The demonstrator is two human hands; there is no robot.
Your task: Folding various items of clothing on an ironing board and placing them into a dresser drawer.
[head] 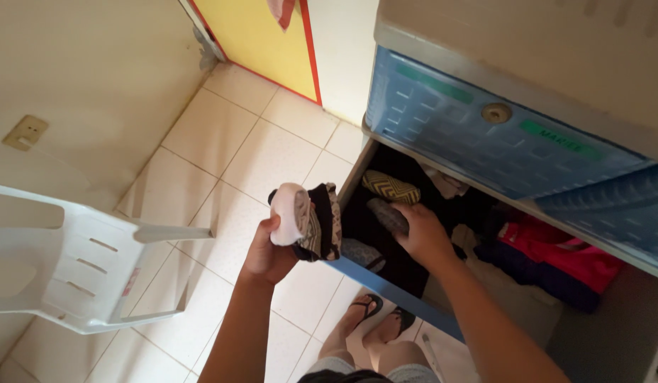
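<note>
My left hand [266, 254] holds up a stack of rolled cloth pieces [308, 220], white at the front, patterned and dark behind, just left of an open blue plastic drawer [386, 287]. My right hand [422, 234] reaches into that drawer and grips a grey rolled cloth [387, 214] lying on dark clothes. A yellow-and-black patterned roll [390, 187] lies just beyond it in the drawer. Further right in the drawer sit red and pink clothes [564, 255].
A closed blue drawer [478, 135] with a round knob sits above the open one. A white plastic chair [81, 262] stands at the left on the tiled floor [237, 149]. A yellow door [265, 39] is at the top. My feet in flip-flops [375, 319] stand below the drawer.
</note>
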